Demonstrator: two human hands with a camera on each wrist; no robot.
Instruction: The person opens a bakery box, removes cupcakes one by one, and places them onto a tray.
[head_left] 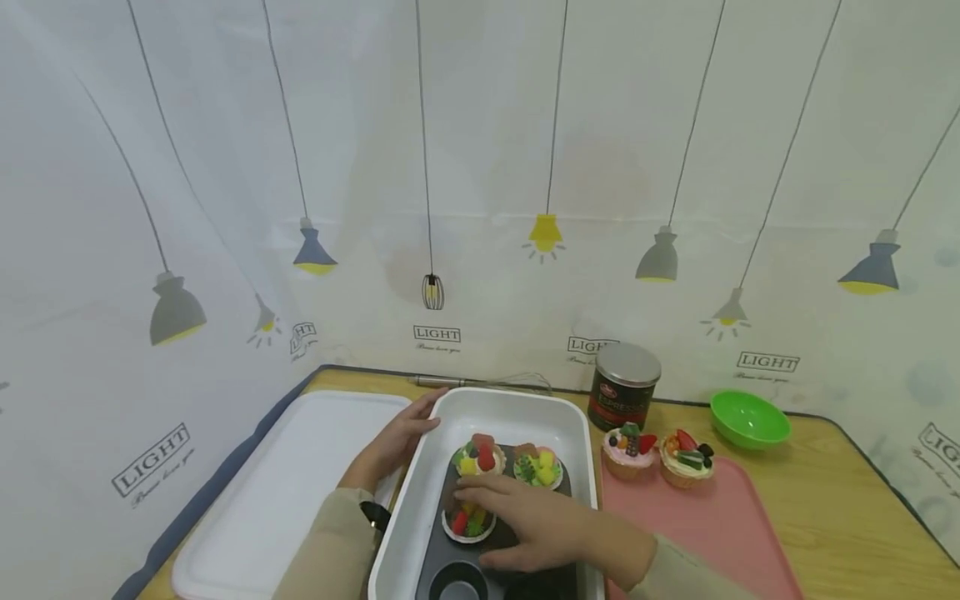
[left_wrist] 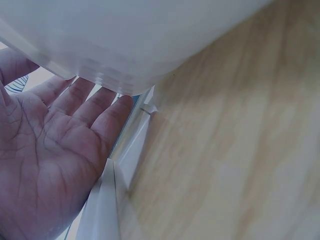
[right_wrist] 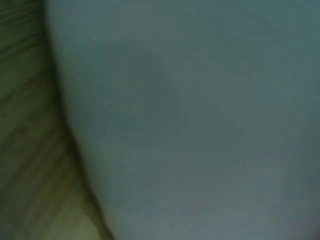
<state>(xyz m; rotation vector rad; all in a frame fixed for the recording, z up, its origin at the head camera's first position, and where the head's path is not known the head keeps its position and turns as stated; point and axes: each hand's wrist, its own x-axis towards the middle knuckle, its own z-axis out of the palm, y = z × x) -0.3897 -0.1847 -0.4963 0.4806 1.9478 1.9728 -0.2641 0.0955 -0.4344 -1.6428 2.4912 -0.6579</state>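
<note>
A deep white tray (head_left: 516, 402) holds a dark muffin tin (head_left: 433, 557) with three fruit-topped cupcakes. My left hand (head_left: 395, 443) grips the tray's left edge near the far corner; in the left wrist view its fingers (left_wrist: 102, 107) reach behind the white wall. Over the near-left cupcake (head_left: 471, 523) spreads my right hand (head_left: 536, 521), fingers across its far side and thumb apart from it. Farther back in the tin sit another cupcake (head_left: 486, 457) and a yellow-and-green-topped one (head_left: 538, 468). The right wrist view shows only a blurred white surface (right_wrist: 200, 120).
A white flat tray (head_left: 292, 467) lies left. To the right, two cupcakes (head_left: 628, 454) stand on a pink tray (head_left: 720, 525), beside a dark espresso can (head_left: 621, 392) and a green bowl (head_left: 750, 421). A whisk (head_left: 442, 381) lies along the back.
</note>
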